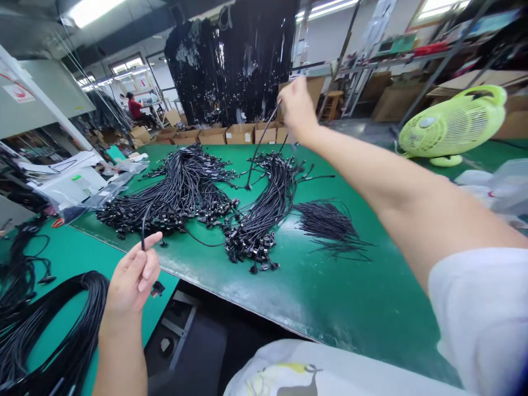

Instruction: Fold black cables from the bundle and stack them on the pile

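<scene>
My left hand [134, 275] is raised over the near table edge, fingers pinched round a short black cable [143, 228] whose connector [157, 288] dangles below the palm. My right hand [296, 107] reaches far across the green table [350, 297], closed on the upper end of another black cable [259, 144] that hangs down toward the middle bundle of cables [264, 212]. A bigger bundle of black cables [173, 192] lies to the left of it. A small fan of thin black ties [328, 223] lies to the right.
A lime-green fan [454, 126] stands at the right. Coiled black cables [45, 324] lie on a lower green surface at left. Plastic bags [78, 190] sit at the table's left end. Cardboard boxes [214, 135] and hanging black cables [235, 60] stand behind. A person in red sits far back.
</scene>
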{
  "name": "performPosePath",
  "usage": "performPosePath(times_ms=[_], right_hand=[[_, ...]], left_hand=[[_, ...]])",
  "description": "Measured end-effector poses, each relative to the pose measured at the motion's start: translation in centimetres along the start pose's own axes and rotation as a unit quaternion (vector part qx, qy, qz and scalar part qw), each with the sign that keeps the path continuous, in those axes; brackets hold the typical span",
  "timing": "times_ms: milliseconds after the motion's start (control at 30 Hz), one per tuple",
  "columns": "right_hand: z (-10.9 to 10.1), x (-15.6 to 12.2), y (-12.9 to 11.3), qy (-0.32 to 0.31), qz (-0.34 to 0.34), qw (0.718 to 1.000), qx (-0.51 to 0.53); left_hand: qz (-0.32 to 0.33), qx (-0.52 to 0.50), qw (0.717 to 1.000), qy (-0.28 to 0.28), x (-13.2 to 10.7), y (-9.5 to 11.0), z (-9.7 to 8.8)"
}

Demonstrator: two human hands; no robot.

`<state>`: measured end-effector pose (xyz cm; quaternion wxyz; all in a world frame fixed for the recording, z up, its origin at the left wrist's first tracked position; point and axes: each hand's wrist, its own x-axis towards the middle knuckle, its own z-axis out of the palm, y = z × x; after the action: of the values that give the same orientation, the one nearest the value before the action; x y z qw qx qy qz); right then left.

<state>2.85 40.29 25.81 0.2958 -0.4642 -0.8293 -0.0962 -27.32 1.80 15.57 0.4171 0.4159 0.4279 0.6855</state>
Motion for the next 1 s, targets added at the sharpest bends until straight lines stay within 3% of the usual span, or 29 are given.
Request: performPosePath(times_ms=[200,300,367,467,533,600,633,667,733,800,867,933,1000], right_hand=[[10.1,-9.1,-6.2,-0.236,-0.137,0.961,-0.054],[12.1,-11.4,-8.1,-0.295,-0.165,0.940,-0.050],[11.4,-12.2,-9.8,-0.297,-0.179,0.937,-0.044],[8.2,-13.4,-14.4,-0.190,-0.224,0.951,0.099],[5.7,-14.3,-17.8,-0.149,-0.280,0.914,0.252],[3.5,-14.4,-20.3,-0.199,-0.326,0.861,0.336],[2.7,-14.0,-21.0,-0.223,-0.330,0.851,0.343],[2.1,-13.3,-21.3,-0.222,-0.312,0.859,0.341],[1.5,-11.8,-21.2,-0.152,-0.241,0.897,0.337],[1.3,-11.3,-21.2,-0.090,-0.213,0.903,0.363],[1.3,-12.5,-21.9,-0.143,-0.268,0.862,0.406],[1.3,-14.5,-23.4,-0.272,-0.335,0.795,0.426],[0.9,-15.9,-24.4,-0.348,-0.337,0.760,0.434]], left_hand=[[0.003,0.022,0.999,-0.047,-0.7,0.8,1.7],[0.013,0.018,0.998,-0.058,-1.4,1.4,1.9],[0.012,0.006,0.998,-0.059,-2.0,1.5,2.1],[-0.013,-0.002,0.997,-0.082,-2.8,1.2,2.9],[-0.047,0.008,0.992,-0.121,-3.2,1.2,3.7],[-0.069,0.013,0.985,-0.160,-3.7,1.5,4.2],[-0.067,0.006,0.984,-0.166,-4.1,1.8,4.2],[-0.055,-0.006,0.986,-0.156,-4.6,2.2,4.0],[-0.022,-0.046,0.994,-0.095,-5.8,3.0,3.5],[-0.007,-0.084,0.996,-0.030,-6.8,3.6,2.9],[-0.015,-0.104,0.994,-0.012,-7.3,3.7,2.8],[-0.016,-0.108,0.994,-0.020,-7.2,3.8,3.1],[0.003,-0.111,0.994,-0.006,-6.9,3.9,3.3]])
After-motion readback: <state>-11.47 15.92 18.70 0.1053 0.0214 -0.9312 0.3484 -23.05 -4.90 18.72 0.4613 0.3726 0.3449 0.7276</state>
